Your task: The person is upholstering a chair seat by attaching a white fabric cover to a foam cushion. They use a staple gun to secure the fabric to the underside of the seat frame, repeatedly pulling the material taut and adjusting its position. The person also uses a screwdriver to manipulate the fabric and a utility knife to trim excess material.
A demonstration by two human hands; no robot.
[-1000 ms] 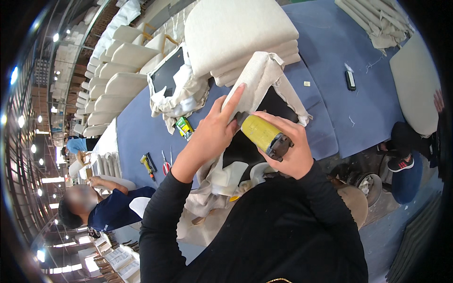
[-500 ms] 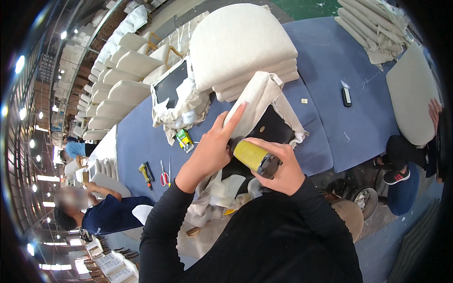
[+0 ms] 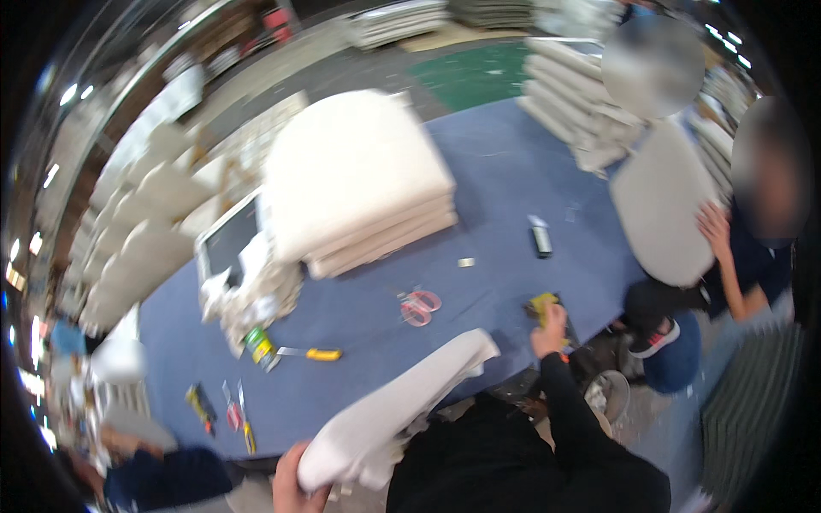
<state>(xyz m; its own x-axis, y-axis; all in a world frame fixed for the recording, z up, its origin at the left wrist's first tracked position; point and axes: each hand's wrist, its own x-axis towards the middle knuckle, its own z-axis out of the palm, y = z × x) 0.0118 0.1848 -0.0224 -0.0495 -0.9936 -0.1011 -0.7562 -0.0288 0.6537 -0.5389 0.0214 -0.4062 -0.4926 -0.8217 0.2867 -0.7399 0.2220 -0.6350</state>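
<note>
My left hand (image 3: 297, 480) is closed round the near left end of a cream upholstered cushion (image 3: 389, 419). The cushion is tilted up on edge at the table's front, against my body, so its dark underside is hidden. At the right front edge of the table, my right hand (image 3: 552, 332) is wrapped round a yellow-and-black staple gun (image 3: 540, 306), apart from the cushion. Motion blurs both hands a little. Beyond the cushion lie red-handled scissors (image 3: 419, 306) and a yellow-handled tool (image 3: 321, 354) with a thin shaft.
Cream cushions (image 3: 359, 184) are stacked on the blue table (image 3: 496, 197). A partly covered panel (image 3: 235, 248), a green-and-yellow box (image 3: 262, 349), another stapler-like tool (image 3: 201, 409) and a second pair of scissors (image 3: 231, 410) lie left. A co-worker's hand (image 3: 714, 229) touches an upright cushion (image 3: 667, 205) at right.
The cushion has been tipped up and drawn toward me, with my left hand now at its near end. My right hand has carried the staple gun rightward, away from it. The view has shifted.
</note>
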